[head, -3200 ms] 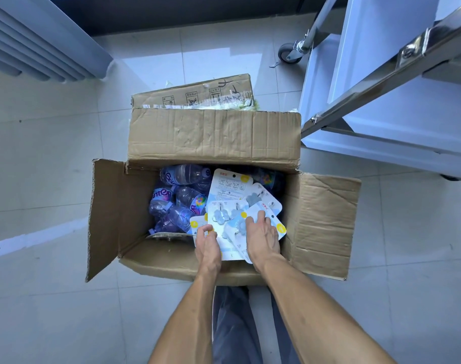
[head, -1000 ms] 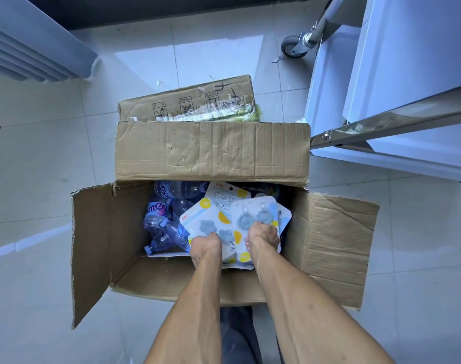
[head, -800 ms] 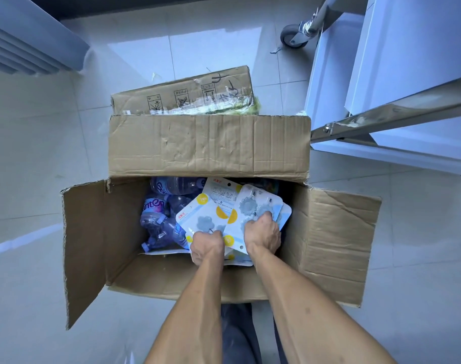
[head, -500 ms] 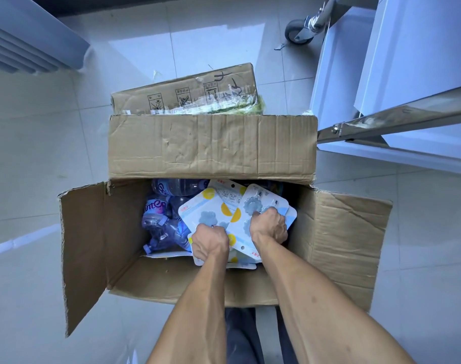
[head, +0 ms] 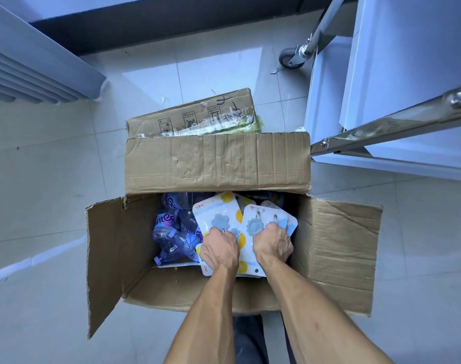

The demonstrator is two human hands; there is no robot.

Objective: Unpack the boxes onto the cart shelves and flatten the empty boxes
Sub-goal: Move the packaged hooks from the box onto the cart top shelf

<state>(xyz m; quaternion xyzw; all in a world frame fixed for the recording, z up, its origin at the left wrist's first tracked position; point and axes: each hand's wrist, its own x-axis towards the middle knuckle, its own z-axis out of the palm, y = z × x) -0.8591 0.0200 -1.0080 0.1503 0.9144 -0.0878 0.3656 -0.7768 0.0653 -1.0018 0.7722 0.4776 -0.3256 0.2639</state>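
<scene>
Both hands now clenched round separate card packs and lifted slightly off the heap, versus flat-fingered sorting on the pile 3.2 s ago. Left hand (head: 219,249): fingers curled over lower half of a white blister card (head: 216,219) carrying grey flower-shaped hooks and yellow dots. Right hand (head: 272,244): fingers wrapped round a second hook card (head: 255,222), with at least one more card edge behind it; count of cards in that grip not determinable. Fingertips hidden under the cards on both sides. Open cardboard box (head: 219,164) on the tiled floor (head: 40,179), four flaps folded outward, far flap covering the back of the interior. Purple-labelled plastic bottles (head: 171,232) packed in left half of box, partly hidden by the cards; label text only partly legible. Further contents at back right dark, unidentifiable. Second, smaller cardboard box (head: 198,116) lying beyond the far flap, something green at its torn edge, nature unclear. Cart (head: 382,132) at right, cut off by frame: steel rail, white shelves, one caster (head: 290,57). Shelf contents not visible. Louvred panel (head: 27,67) upper left, cropped.
</scene>
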